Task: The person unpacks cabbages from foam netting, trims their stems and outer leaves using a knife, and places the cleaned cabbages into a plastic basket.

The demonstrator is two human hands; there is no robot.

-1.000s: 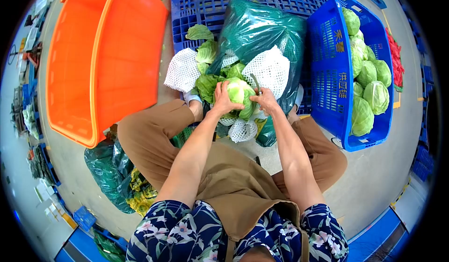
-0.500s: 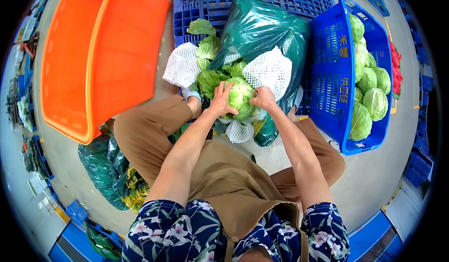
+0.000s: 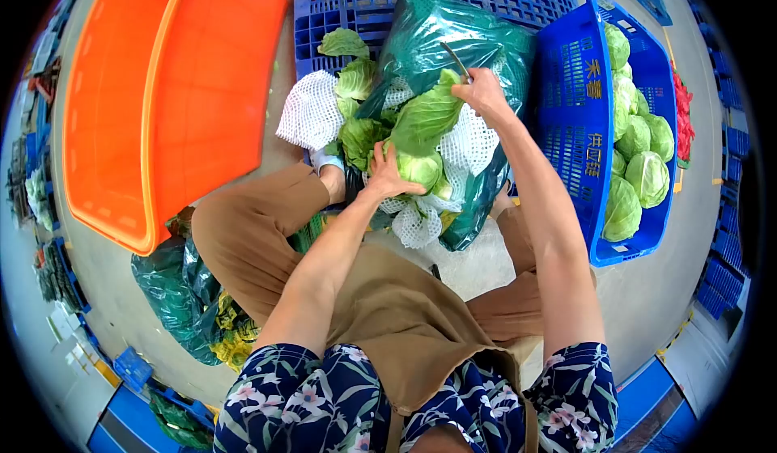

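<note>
Between my knees lies a pale green cabbage head [image 3: 415, 170], with my left hand [image 3: 388, 173] pressed round its left side. My right hand [image 3: 482, 95] is raised above it, pinching a large outer cabbage leaf [image 3: 426, 116] that hangs over the head. A thin dark knife [image 3: 456, 61] also sticks out of my right hand, pointing up and left. Loose leaves [image 3: 356, 79] and white foam net sleeves [image 3: 310, 112] lie around the head. Behind is a green plastic bag [image 3: 437, 36]; whether the leaf is still joined to the head cannot be made out.
On the left stands an orange bin [image 3: 210, 89]. A blue crate [image 3: 573, 129] holding several cabbages [image 3: 648, 179] is on the right, with something red beyond it. A blue pallet [image 3: 348, 8] lies ahead. Green and yellow bags [image 3: 182, 299] are by my left knee.
My right hand has moved up and right from the cabbage, pulling a large leaf upward with the knife still in its grip. My left hand has stayed on the head.
</note>
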